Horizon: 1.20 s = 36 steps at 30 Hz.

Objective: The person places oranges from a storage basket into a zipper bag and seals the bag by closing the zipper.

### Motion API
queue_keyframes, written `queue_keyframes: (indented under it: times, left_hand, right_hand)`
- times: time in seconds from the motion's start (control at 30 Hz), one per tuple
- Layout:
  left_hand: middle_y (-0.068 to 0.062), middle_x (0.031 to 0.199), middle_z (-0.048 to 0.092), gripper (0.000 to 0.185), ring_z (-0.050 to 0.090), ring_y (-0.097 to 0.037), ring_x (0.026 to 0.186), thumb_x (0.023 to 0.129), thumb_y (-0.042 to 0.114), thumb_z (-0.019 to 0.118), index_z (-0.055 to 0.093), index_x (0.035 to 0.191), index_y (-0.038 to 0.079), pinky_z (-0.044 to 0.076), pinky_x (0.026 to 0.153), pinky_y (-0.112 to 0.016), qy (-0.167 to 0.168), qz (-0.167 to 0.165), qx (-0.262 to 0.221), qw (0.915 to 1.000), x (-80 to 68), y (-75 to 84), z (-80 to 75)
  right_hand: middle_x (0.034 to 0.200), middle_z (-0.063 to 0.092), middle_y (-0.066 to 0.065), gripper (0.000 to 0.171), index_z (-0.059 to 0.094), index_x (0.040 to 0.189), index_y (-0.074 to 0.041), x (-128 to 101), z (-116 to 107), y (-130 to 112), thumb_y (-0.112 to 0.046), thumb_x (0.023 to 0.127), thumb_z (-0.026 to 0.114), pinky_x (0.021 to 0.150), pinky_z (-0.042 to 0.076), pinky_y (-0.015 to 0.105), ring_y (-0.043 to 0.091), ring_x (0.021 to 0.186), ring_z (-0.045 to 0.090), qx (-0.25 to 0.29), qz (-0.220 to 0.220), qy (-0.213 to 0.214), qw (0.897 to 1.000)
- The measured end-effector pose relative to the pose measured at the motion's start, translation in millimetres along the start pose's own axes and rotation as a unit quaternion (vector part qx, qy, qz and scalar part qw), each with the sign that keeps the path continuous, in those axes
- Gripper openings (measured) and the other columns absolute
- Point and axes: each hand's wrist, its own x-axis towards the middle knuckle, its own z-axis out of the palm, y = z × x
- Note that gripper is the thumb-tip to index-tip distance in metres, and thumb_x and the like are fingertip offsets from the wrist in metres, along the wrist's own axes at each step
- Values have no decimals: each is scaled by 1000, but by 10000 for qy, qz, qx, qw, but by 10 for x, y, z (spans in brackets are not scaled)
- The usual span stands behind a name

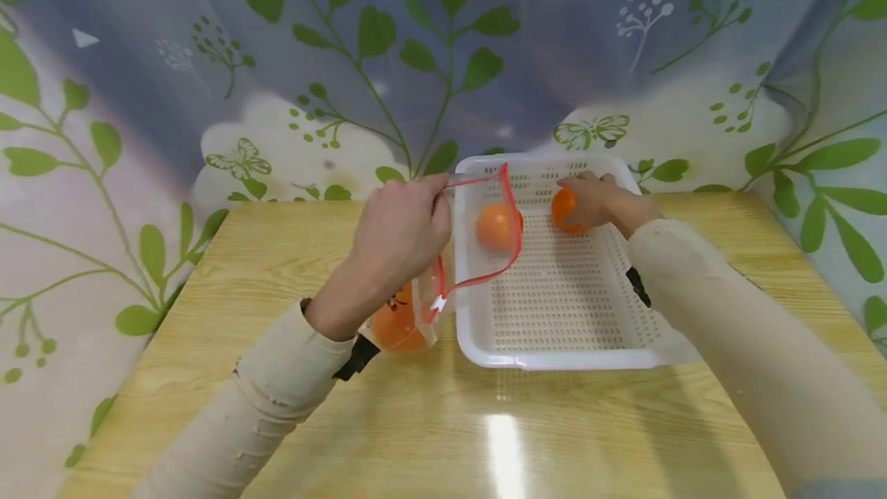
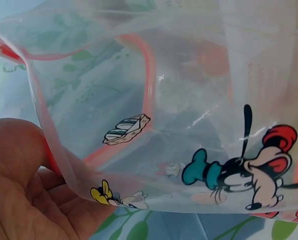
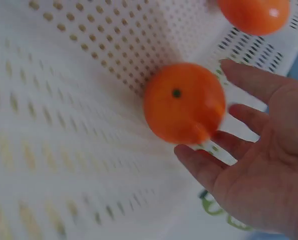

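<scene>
On the wooden table (image 1: 291, 252), in front of a leaf-printed curtain (image 1: 374, 45), sits a white perforated basket (image 1: 561, 306). The person's left hand (image 1: 398, 233) pinches the red-edged rim of a clear zip bag (image 1: 485, 229) and holds its mouth open just above the basket's left wall, while the lower part of the bag hangs beside the basket near the wrist. From the left wrist view the bag (image 2: 189, 125) fills the frame, its film printed with cartoon figures, and the thumb and palm (image 2: 23, 190) are curled against the fold of the rim. One orange (image 1: 395, 326) shows through the plastic at the bottom of the bag. A second orange (image 1: 495, 226) lies in the basket, seen through the open loop of the bag's mouth. At the far end of the basket the right hand (image 1: 589, 199) lies over a third orange (image 1: 563, 206); in the right wrist view its fingers (image 3: 229, 150) are loosely spread and touch the fruit (image 3: 184, 102) without closing round it.
</scene>
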Motion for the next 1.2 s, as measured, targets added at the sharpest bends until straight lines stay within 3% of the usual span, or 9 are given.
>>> queue_keyframes:
  times: [0.13, 0.2, 0.3, 0.43, 0.77, 0.97, 1.13, 1.2]
  left_hand:
    - [-12, 73, 66, 36, 52, -25, 52, 90, 6, 42, 71, 111, 5, 39, 48, -35, -74, 26, -74, 9999, 14, 19, -1]
    - [-14, 82, 69, 36, 52, -24, 53, 91, 6, 43, 70, 114, 4, 40, 48, -35, -45, 51, -84, 9999, 18, 24, 2]
    - [-11, 66, 61, 31, 48, -24, 49, 90, 5, 42, 73, 97, 5, 36, 46, -33, -42, 74, -59, 9999, 20, 29, 3]
    - [-5, 51, 42, 26, 43, -24, 46, 89, 5, 42, 67, 82, 6, 31, 44, -32, -79, 102, -12, 9999, 18, 34, 7]
    - [-5, 54, 48, 27, 47, -24, 49, 90, 5, 44, 70, 90, 6, 34, 45, -33, -39, 124, -37, 9999, 22, 35, 17]
    - [-6, 58, 54, 35, 44, -21, 46, 91, 6, 43, 70, 112, 3, 33, 45, -32, -166, 17, -235, 9996, 48, 0, 11]
    - [-16, 84, 69, 35, 55, -25, 56, 93, 8, 44, 69, 116, 0, 38, 48, -34, -75, -90, -333, 9994, 50, -97, -35]
    - [-17, 85, 69, 36, 54, -26, 54, 93, 10, 44, 67, 118, -1, 36, 46, -34, -127, -141, -362, 9992, 49, -116, -60]
  right_hand:
    - [142, 28, 32, 60, 35, 144, 1, 25, 64, 23, -18, 91, 57, 91, 37, 61, 54, 118, 33, -220, 341, 167, 9990]
    - [139, 31, 31, 61, 35, 144, 1, 30, 93, 46, -13, 89, 59, 89, 40, 60, 53, 115, 38, -274, 432, 359, 9980]
    - [133, 38, 32, 64, 36, 142, 3, 50, 134, 88, -8, 85, 64, 90, 40, 58, 52, 109, 44, -240, 450, 683, 9964]
    - [133, 38, 33, 71, 34, 144, 4, 82, 183, 122, -4, 82, 69, 95, 37, 58, 52, 112, 44, -113, 508, 782, 9956]
    - [135, 34, 32, 69, 32, 144, 1, 96, 224, 144, 0, 84, 65, 93, 37, 61, 53, 115, 39, 29, 670, 745, 9950]
    - [135, 34, 33, 68, 33, 142, 4, 78, 243, 182, -4, 84, 67, 93, 37, 61, 53, 114, 40, 55, 462, 844, 9953]
    - [137, 37, 31, 76, 30, 144, 6, 26, 141, 177, -12, 83, 73, 99, 34, 57, 45, 120, 40, 472, 26, 1026, 9936]
    - [138, 36, 31, 78, 28, 145, 6, -33, 43, 136, -14, 84, 73, 99, 33, 58, 45, 120, 40, 691, -134, 1163, 9907]
